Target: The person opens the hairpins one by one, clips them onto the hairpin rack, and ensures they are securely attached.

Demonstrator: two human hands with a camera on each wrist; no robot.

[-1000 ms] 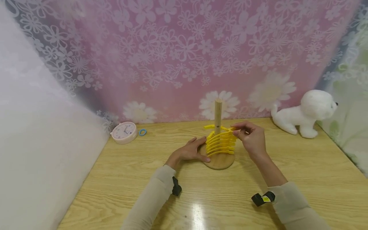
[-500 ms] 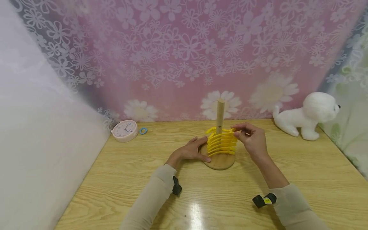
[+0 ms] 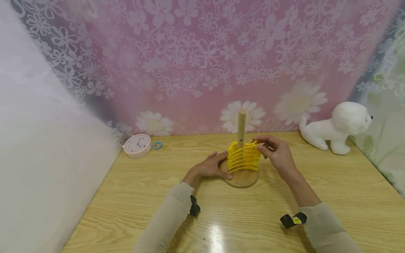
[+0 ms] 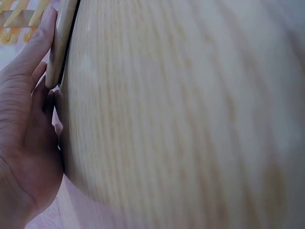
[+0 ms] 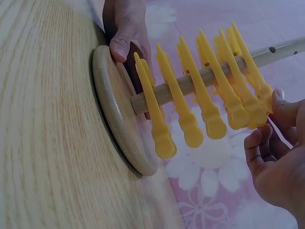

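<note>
A round wooden base [image 3: 241, 181] with an upright wooden post [image 3: 241, 128] stands on the table. Several yellow plastic clips [image 5: 193, 124] are set one above another along the post. At the left of the base my left hand [image 3: 207, 166] holds its edge, thumb at the front and fingers farther back. My right hand [image 3: 276, 154] pinches the end of the topmost yellow clip [image 5: 248, 62] between thumb and fingers, at the right of the stack. In the left wrist view, the left thumb [image 4: 38, 43] lies against the base's rim; some fingers are partly hidden.
On the wooden table [image 3: 152, 211], a pink clock [image 3: 137, 145] and a blue ring [image 3: 157, 145] lie at the back left. A white plush dog [image 3: 338, 126] stands at the back right. Behind the table hangs a pink floral curtain [image 3: 202, 70].
The topmost clip's far arm has come down and inward, closer to the post and the clips below. My right hand has stayed at its end; the left hand keeps its place at the base.
</note>
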